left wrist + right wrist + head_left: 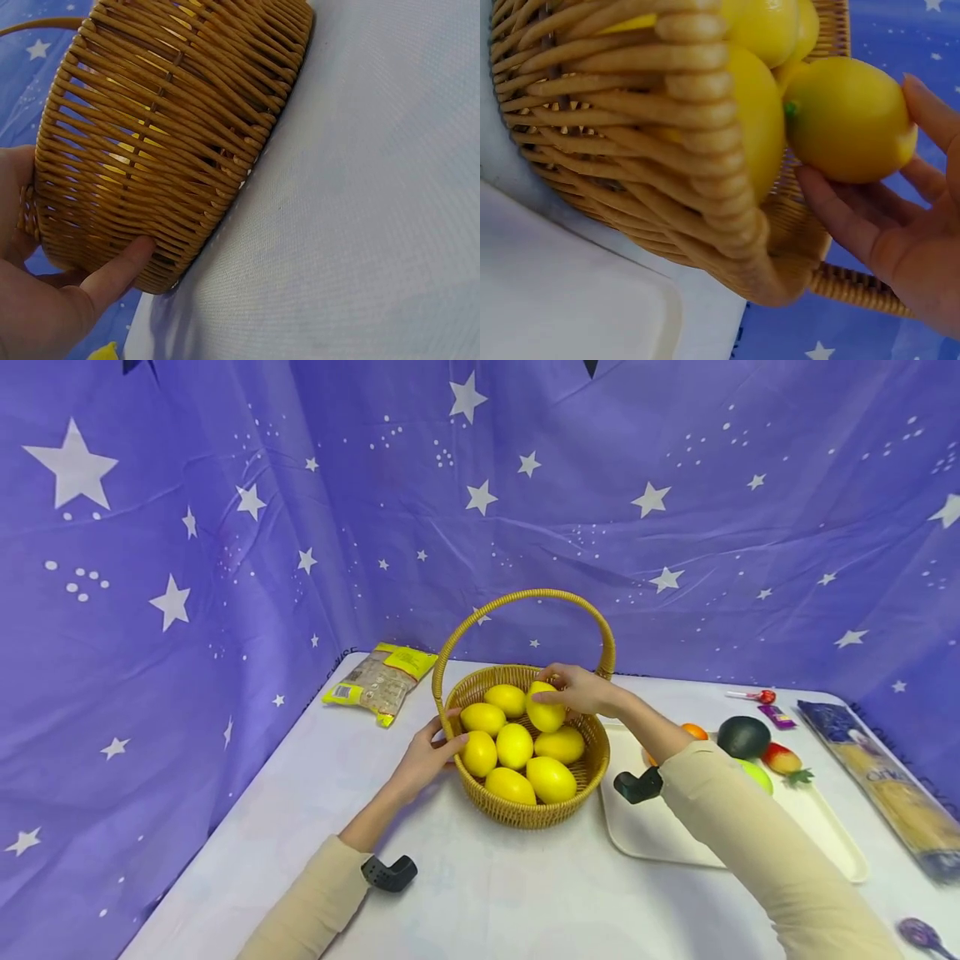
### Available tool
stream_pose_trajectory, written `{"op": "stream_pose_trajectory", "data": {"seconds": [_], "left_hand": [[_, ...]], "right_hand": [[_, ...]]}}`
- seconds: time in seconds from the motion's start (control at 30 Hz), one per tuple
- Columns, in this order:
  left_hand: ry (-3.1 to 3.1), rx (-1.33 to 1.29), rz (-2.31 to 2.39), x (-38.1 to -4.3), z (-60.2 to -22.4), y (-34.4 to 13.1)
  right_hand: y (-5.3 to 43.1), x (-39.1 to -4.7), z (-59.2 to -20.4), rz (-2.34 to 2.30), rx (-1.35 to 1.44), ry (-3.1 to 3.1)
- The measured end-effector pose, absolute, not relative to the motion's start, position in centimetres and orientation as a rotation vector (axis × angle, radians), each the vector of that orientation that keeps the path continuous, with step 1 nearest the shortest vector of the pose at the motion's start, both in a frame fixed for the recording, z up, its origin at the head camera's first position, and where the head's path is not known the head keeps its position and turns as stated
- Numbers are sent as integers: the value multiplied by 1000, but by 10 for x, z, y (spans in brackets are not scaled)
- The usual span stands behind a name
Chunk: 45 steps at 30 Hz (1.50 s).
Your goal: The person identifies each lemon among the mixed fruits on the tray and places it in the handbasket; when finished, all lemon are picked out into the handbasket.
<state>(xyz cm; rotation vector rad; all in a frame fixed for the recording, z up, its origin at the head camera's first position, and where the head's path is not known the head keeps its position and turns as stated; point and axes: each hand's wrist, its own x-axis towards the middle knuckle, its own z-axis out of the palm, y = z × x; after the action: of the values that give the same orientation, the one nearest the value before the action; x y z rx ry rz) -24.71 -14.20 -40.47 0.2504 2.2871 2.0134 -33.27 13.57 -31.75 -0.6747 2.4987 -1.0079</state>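
Observation:
A round wicker basket [517,814] with a tall arched handle stands on the white table, and several yellow lemons [514,746] lie in it. My left hand [423,760] grips the basket's left side near the foot of the handle; in the left wrist view one finger [120,274] lies against the woven outer wall. Over the back right of the basket, my right hand [588,691] holds a lemon [545,707] between thumb and fingers. The right wrist view shows this lemon [851,120] at the basket's opening, its green tip facing the other lemons.
Right of the basket, a cream tray [660,839] bears a dark green fruit [743,738], a red-yellow fruit [782,758] and others partly behind my right arm. A yellow-labelled bag [382,681] lies back left. Far right are a long pasta packet [885,785] and lollipops [766,697].

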Motion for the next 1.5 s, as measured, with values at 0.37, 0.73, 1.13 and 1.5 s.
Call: {"op": "stream_pose_trajectory", "data": {"seconds": [0.37,0.73,1.13,1.5], "left_hand": [[2278,236,2030,-249,-407,-139],[2247,269,1999,-244,-391,-136],[2264,247,2008,-259,-410,-136],[2783,384,1428,-273,-378,-160]], "right_hand": [[132,-342,-330,-1049,-566,2342],[135,-344,-338,-1115,-489,2372],[145,-334,-330,-889,-860,2595],[199,-287,-320,-238,-1561,3003]]}}
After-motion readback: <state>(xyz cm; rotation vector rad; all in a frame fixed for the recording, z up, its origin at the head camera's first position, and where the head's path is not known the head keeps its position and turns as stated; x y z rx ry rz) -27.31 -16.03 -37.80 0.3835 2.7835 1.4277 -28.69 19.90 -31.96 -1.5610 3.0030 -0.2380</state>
